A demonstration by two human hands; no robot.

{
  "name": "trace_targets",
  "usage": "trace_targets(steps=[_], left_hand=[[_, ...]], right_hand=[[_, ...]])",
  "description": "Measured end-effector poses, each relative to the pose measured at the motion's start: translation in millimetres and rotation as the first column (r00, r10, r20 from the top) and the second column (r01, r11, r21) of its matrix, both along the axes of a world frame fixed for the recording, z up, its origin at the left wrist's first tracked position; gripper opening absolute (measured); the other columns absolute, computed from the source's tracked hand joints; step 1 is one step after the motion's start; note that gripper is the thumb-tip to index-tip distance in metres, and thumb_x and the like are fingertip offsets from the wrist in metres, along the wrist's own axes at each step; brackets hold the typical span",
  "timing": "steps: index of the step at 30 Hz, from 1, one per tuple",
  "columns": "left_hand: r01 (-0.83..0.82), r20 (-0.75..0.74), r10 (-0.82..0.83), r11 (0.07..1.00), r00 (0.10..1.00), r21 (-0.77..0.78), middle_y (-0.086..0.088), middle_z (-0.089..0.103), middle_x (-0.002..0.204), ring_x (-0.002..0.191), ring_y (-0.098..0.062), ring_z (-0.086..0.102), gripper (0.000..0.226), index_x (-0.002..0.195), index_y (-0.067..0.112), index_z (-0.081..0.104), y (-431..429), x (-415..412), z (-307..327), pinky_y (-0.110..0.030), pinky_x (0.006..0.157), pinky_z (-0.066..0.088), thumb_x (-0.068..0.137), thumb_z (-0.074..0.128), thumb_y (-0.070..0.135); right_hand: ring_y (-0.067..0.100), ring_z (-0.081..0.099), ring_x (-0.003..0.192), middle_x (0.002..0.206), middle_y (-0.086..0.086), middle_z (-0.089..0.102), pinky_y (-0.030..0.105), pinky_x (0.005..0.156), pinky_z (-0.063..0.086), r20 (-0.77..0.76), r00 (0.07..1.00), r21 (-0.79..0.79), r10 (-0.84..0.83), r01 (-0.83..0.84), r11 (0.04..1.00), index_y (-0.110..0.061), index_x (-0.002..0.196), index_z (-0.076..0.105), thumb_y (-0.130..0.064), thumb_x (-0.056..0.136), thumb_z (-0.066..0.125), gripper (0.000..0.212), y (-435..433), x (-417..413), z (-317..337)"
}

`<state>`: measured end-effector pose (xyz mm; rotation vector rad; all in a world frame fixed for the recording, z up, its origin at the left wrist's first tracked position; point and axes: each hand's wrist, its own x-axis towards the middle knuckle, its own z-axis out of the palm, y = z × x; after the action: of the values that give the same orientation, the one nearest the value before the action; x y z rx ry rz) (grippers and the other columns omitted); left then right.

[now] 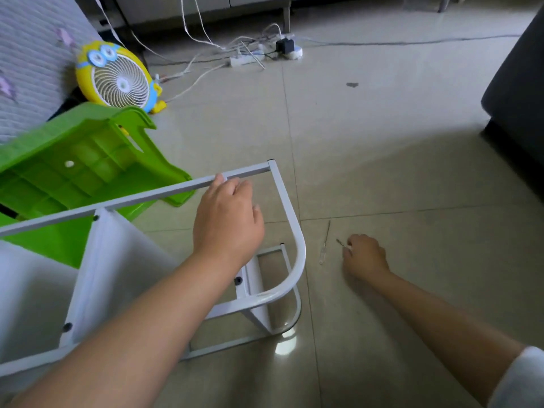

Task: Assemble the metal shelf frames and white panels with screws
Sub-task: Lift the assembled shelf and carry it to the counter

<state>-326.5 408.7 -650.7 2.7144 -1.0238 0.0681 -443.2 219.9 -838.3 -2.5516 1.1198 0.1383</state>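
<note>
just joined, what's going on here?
A person is partway through building a shelf on the floor. The left hand grips the top bar of the frame, which already carries a white panel. The right hand is down on the tiles, pinching what looks like a screw, beside a screwdriver lying untouched. A green stool lies tipped over behind the frame.

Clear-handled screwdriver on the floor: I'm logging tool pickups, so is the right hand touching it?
Apart. The head view shows bare tile between the right hand and the clear-handled screwdriver; the hand pinches a small metal piece.
</note>
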Motion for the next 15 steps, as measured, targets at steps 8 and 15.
trace_targets(steps=[8, 15], left_hand=[[0.166, -0.242, -0.150, 0.985, 0.959, 0.047, -0.002, 0.061, 0.093, 0.092, -0.024, 0.056, 0.056, 0.132, 0.016, 0.039, 6.9, -72.6, 19.2, -0.031, 0.070, 0.042, 0.090, 0.035, 0.052], [-0.124, -0.323, 0.118, 0.992, 0.939, 0.004, -0.008, 0.059, 0.107, 0.102, -0.031, 0.056, 0.048, 0.140, 0.016, 0.018, -5.7, -77.1, 16.7, -0.033, 0.066, 0.036, 0.098, 0.037, 0.028]], right_hand=[[0.031, 0.057, 0.098, 0.104, 0.017, 0.064, 0.027, 0.074, 0.034, 0.392, 0.919, 0.214, 0.035, -0.128, 0.968, 0.001, 0.104, 0.060, -0.008, 0.092, 0.047, 0.020, 8.5, 29.7, 91.3], [0.027, 0.056, 0.088, 0.098, 0.015, 0.065, 0.025, 0.068, 0.035, 0.334, 0.927, 0.300, 0.170, -0.275, 0.914, -0.003, 0.101, 0.059, -0.008, 0.092, 0.045, 0.018, 32.8, 27.6, 97.0]])
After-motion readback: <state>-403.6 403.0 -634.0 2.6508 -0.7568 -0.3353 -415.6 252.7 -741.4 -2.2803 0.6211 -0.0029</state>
